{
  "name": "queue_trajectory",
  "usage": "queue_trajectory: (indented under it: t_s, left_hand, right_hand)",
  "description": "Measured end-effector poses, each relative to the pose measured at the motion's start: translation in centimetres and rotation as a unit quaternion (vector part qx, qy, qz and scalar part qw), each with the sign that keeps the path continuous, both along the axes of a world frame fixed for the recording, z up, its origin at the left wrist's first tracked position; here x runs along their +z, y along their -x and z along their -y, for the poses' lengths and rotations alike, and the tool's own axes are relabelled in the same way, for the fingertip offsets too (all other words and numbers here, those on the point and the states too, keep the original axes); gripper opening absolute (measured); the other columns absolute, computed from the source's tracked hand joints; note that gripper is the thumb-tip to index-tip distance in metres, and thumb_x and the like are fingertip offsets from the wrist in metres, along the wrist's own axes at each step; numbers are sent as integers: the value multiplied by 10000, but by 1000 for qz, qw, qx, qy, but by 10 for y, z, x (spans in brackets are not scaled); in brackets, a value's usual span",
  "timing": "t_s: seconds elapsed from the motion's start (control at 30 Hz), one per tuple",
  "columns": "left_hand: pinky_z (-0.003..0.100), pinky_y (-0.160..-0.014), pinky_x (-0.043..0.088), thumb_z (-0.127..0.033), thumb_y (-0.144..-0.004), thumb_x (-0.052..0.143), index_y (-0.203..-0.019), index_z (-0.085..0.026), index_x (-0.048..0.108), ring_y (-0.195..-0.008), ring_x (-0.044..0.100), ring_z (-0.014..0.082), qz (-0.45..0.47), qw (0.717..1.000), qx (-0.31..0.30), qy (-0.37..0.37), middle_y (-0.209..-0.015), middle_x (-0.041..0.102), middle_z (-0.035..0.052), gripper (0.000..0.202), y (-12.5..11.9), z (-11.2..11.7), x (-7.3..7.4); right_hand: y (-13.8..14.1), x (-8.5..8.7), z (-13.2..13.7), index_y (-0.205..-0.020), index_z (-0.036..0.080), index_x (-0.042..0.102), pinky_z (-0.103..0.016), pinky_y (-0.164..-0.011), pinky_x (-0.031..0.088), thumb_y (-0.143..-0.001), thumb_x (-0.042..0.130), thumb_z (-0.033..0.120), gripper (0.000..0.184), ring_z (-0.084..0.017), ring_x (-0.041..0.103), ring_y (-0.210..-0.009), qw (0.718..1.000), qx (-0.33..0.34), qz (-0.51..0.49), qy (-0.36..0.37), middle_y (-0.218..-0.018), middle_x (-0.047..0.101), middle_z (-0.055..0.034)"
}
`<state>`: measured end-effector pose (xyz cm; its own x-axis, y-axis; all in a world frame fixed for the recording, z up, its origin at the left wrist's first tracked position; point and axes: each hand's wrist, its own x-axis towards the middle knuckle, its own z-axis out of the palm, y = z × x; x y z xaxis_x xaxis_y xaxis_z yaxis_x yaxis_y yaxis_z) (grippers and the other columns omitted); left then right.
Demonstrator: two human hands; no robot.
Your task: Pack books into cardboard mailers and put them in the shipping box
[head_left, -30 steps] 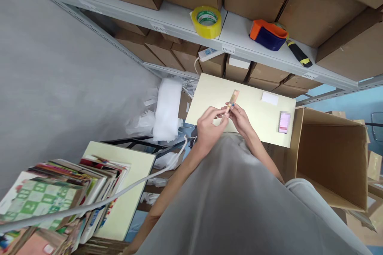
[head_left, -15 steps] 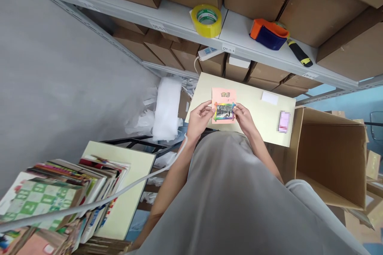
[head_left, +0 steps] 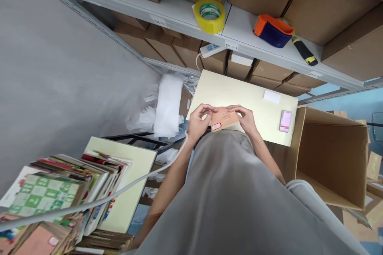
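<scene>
A small pink booklet point(head_left: 223, 118) is held between both hands above the near edge of a pale yellow table point(head_left: 239, 91), tilted so that its plain cover with a small red-outlined label faces upward. The left hand point(head_left: 199, 121) is closed on the booklet's left edge, its fingers curled over the top at about 9 o'clock of the booklet. The right hand point(head_left: 245, 118) is closed on the right edge, at about 3 o'clock. On the table, a white slip point(head_left: 271, 96) lies at about 1 o'clock of the booklet, and a blurred pink item point(head_left: 285, 121) lies at 3 o'clock, well apart from the hands. An open cardboard box point(head_left: 335, 155) stands just beside the table at 4 o'clock. On the shelf point(head_left: 239, 27) at 12 o'clock, a yellow tape roll point(head_left: 209, 15) and an orange and blue tape dispenser point(head_left: 273, 30) are seen. A stack of books point(head_left: 60, 191) lies at 8 o'clock.
</scene>
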<state>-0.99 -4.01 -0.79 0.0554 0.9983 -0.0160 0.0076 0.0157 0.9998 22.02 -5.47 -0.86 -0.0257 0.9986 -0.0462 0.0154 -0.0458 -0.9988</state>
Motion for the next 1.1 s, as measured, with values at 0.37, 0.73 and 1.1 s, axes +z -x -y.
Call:
queue_trajectory:
  t_s: [0.37,0.73,1.1]
  left_hand:
    - [287,-760,635,-353,-837,797,-1002,-226,661,-830,785,169,18,997,12,73,-1088,836,83,249,12,7,-14]
    - [274,-551,566,-778,-840,849,-914,-198,790,-512,618,144,-13,993,2,115,-582,655,-18,588,10,-7,5]
    - [311,-759,587,-586,-1085,643,-1063,-228,757,-854,713,193,-87,994,-16,-66,-970,737,63,376,1,-8,22]
  right_hand:
    - [4,-9,5,-1431,289,716,-271,-609,551,-851,912,624,698,-152,675,-689,992,-38,-66,105,-885,806,27]
    - [1,25,-3,-936,244,699,-277,-519,499,-854,816,834,608,-159,681,-553,984,46,-56,162,-870,876,-72]
    - [4,5,-9,-1051,250,721,-331,-759,599,-859,856,758,560,-185,717,-694,983,28,-85,159,-776,784,8]
